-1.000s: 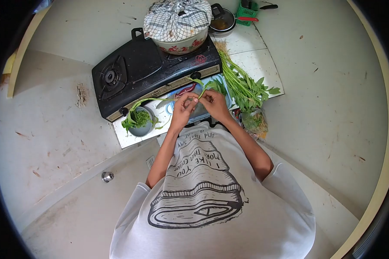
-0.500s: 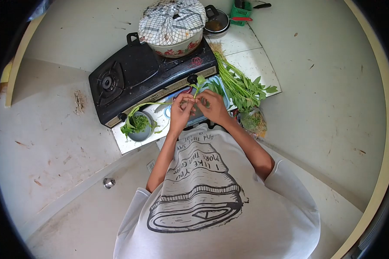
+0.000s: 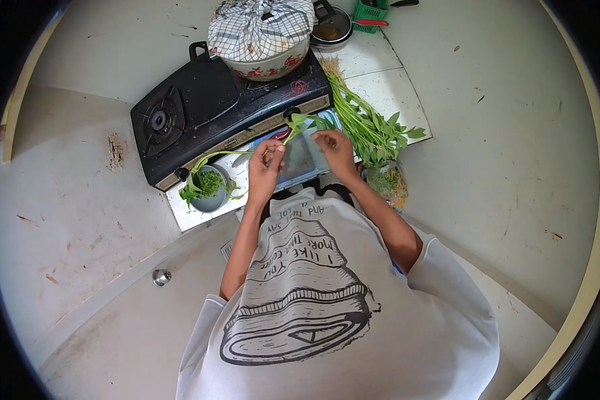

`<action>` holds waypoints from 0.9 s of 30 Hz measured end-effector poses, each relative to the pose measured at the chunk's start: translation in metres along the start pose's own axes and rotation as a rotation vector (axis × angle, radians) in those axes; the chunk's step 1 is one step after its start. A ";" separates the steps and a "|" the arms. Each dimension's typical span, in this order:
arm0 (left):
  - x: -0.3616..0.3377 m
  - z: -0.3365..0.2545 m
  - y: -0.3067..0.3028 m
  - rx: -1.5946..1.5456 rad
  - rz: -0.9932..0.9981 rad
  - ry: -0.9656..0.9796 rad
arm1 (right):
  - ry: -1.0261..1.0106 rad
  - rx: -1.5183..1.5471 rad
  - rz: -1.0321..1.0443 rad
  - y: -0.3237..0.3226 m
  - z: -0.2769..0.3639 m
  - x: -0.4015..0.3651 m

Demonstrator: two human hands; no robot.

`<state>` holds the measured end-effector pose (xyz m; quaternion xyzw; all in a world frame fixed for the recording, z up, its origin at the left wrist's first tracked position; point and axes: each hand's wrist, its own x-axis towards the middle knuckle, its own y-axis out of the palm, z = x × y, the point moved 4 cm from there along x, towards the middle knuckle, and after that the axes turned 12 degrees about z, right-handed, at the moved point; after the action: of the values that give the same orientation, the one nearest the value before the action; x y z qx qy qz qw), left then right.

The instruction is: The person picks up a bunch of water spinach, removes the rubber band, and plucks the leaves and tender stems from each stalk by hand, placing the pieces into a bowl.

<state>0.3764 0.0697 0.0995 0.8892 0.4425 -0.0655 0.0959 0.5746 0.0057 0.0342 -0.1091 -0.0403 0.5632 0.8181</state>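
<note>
Head view: left hand (image 3: 265, 168) pinches green stem (image 3: 296, 125) above tray (image 3: 293, 161), far end trailing at grey bowl (image 3: 211, 203); right hand (image 3: 337, 153) fingers half-curled, hold unclear. Hard tug could snag bowl, spill greens (image 3: 211, 181).

The only writing that can be read is the dark print on the white shirt (image 3: 407, 320), which stands upside down to the camera. Taken from its lowest line upward, it says "I LIKE YOU", then "MORE THAN COFFEE", then "And that SAY", then "a LOT", above a drawn picture's place when worn. Marks on the stove (image 3: 223, 110) front are too small to read.
</note>
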 end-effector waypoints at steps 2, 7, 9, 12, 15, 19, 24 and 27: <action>-0.003 0.000 -0.007 0.032 -0.018 -0.013 | 0.035 0.125 -0.005 -0.013 -0.006 0.003; -0.009 -0.005 -0.017 0.010 -0.014 -0.051 | -0.056 0.249 0.026 -0.034 -0.035 0.029; -0.009 -0.006 -0.020 0.008 -0.016 -0.060 | -0.071 0.283 0.060 -0.036 -0.046 0.034; -0.008 -0.011 -0.025 0.011 -0.017 -0.069 | 0.026 0.269 0.124 -0.034 -0.083 0.034; -0.008 -0.015 -0.029 0.004 -0.007 -0.071 | 0.086 -0.003 0.106 -0.032 -0.118 0.021; -0.009 -0.020 -0.036 -0.016 0.015 -0.076 | 0.154 -0.238 0.068 -0.030 -0.113 0.004; 0.003 -0.017 -0.041 0.004 0.093 -0.098 | 0.350 -0.745 0.071 -0.035 -0.065 -0.014; 0.010 -0.024 -0.041 0.024 0.134 -0.115 | 0.337 -0.637 0.056 -0.028 -0.024 -0.014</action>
<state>0.3502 0.1076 0.1159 0.9126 0.3751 -0.1151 0.1148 0.6000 -0.0198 0.0177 -0.4508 -0.0754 0.5187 0.7225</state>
